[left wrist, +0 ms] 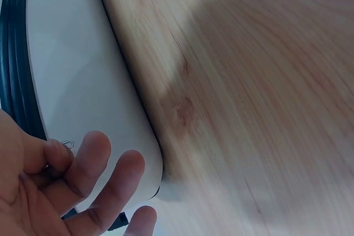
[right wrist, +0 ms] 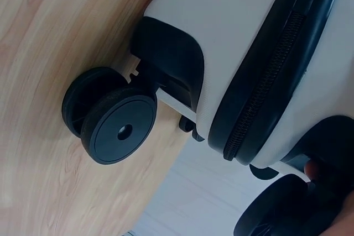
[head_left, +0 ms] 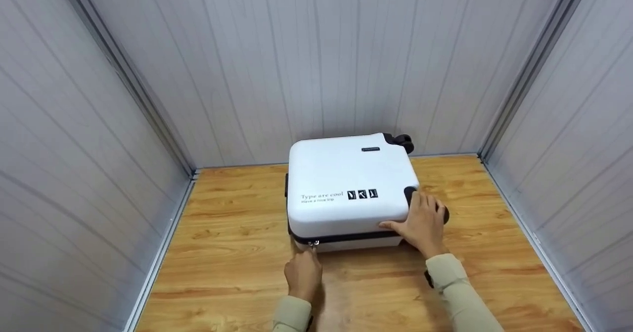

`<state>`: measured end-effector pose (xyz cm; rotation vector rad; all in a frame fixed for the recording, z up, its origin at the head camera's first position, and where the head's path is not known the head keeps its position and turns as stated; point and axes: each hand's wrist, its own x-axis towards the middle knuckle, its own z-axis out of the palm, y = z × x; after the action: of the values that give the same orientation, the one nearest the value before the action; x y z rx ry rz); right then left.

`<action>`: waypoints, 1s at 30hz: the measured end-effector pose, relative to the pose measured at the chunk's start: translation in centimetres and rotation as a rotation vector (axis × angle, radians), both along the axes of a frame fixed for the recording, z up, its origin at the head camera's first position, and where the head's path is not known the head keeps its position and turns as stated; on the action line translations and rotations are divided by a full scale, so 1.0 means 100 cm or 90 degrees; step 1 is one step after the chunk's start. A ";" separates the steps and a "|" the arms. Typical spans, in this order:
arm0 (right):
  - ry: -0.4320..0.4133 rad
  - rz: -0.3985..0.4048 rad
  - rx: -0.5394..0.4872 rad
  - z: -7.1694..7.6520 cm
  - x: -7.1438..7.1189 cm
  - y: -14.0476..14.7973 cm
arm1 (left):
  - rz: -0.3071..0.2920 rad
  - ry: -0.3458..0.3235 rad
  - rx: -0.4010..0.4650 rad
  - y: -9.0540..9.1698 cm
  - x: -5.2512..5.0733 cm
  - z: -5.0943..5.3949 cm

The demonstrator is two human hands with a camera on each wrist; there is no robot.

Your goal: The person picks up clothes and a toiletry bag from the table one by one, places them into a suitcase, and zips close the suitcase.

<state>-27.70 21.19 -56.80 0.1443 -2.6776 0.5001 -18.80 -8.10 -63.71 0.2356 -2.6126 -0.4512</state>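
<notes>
A white hard-shell suitcase (head_left: 346,173) lies flat on the wooden floor, with black lettering and small black picture patches on its upper face. At its front left corner my left hand (head_left: 303,272) pinches a zipper pull (head_left: 316,243) between thumb and index finger. The left wrist view shows the metal tip of the pull (left wrist: 67,143) at those fingers, the other fingers loosely bent. My right hand (head_left: 424,223) grips the front right corner, thumb along the side and fingers over the wheel mount. In the right wrist view a fingertip (right wrist: 311,169) touches the upper wheel's bracket.
Black wheels (right wrist: 121,128) stick out from the suitcase's right end. The black zipper band (right wrist: 265,75) runs round its side and looks closed where visible. A pale panelled wall (head_left: 316,65) stands behind, with side walls left and right. Wooden floor (head_left: 222,272) surrounds the suitcase.
</notes>
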 end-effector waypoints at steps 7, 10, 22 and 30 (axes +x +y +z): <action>0.010 -0.009 -0.012 0.004 -0.001 0.004 | -0.016 -0.007 0.010 0.004 -0.007 0.003; 0.010 -0.013 -0.014 0.000 0.001 0.007 | -0.017 -0.016 0.000 0.006 -0.007 0.001; 0.012 -0.015 -0.007 -0.001 0.009 0.011 | -0.047 -0.026 -0.001 0.003 0.002 0.004; -0.102 0.043 -0.047 0.018 0.010 0.020 | -0.150 -0.273 0.104 -0.039 0.002 0.033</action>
<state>-26.75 23.21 -54.99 0.1806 -2.8127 0.6576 -18.59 -11.95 -60.41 0.0818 -3.0421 -0.7712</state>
